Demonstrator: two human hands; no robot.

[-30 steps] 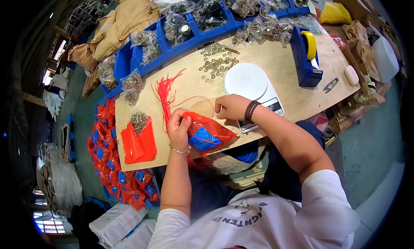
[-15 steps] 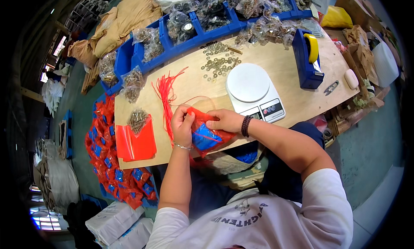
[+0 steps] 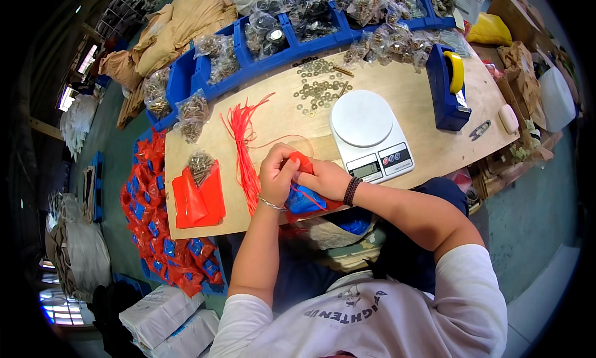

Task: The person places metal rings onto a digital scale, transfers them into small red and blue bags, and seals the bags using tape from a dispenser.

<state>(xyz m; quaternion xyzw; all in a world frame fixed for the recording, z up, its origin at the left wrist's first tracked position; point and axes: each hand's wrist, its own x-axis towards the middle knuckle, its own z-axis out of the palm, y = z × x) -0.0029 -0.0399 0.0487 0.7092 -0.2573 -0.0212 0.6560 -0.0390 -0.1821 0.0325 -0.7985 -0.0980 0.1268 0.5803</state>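
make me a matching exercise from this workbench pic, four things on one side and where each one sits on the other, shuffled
Things:
1. kitchen scale
2. tape dispenser
3. red and blue bag
4. loose washers

Places:
A. held in both hands at the near edge of the table
B. near the right end of the table, beyond the scale
C. scattered on the wood just behind the scale
D. middle of the table, just past the right hand

Pairs: 1-D, 2-B, 3-A, 4-C
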